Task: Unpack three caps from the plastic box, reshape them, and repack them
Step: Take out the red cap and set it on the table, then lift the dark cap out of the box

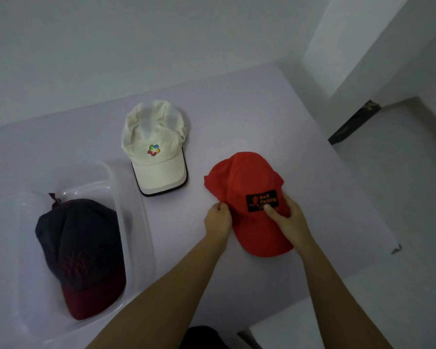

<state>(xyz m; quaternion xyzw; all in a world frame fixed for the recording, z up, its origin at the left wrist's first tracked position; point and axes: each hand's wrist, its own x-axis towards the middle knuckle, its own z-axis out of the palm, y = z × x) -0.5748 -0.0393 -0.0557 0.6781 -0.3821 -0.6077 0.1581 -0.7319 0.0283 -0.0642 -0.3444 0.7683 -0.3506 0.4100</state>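
A red cap (pixel 247 177) with a black patch lies on the white table (pixel 275 109), brim toward me. My left hand (pixel 218 219) pinches its left side where crown meets brim. My right hand (pixel 287 217) grips the right side, thumb pressed on the patch. A cream cap (pixel 152 137) with a coloured logo lies flat farther back, apart from the red one. A dark navy cap (pixel 78 238) with a maroon brim sits inside the clear plastic box (pixel 134 215) at the left.
The table's right edge runs diagonally past the red cap, with floor beyond it. A white wall stands behind the table. The box takes up the near left corner.
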